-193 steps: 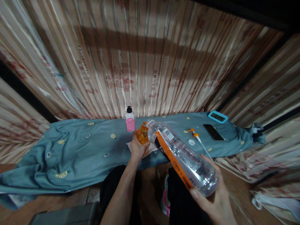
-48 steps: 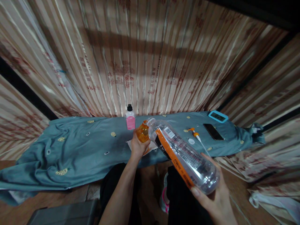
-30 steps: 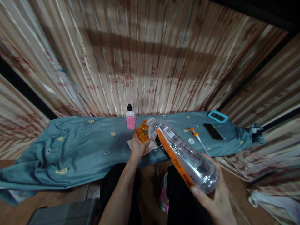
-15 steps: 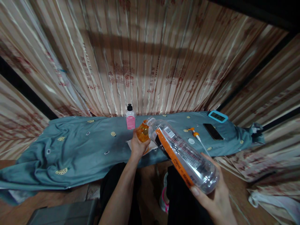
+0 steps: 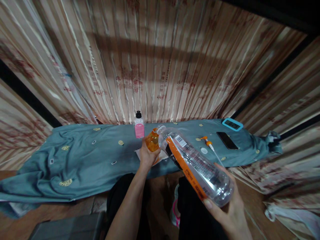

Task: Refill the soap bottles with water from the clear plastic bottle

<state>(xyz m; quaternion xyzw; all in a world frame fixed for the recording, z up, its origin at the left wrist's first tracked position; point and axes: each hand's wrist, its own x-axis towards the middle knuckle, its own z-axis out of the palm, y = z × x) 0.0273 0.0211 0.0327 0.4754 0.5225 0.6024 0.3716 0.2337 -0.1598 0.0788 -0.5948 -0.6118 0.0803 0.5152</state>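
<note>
My right hand grips the base of a large clear plastic bottle with an orange and black label. The bottle is tilted, its neck pointing up and left. In my left hand is a smaller orange see-through bottle, fingers wrapped round its body. The two bottle mouths meet; the exact contact is too small to tell. Beneath my left hand lies a white and orange packet, partly covered. An orange pump top with a long clear tube rests on the cloth, beside a small white disc.
A pink-labelled bottle with a black cap stands behind my left hand. To the right lie a dark phone and a blue-framed digital clock. Teal patterned cloth covers the surface; a curtain hangs behind. A grey box is lower left.
</note>
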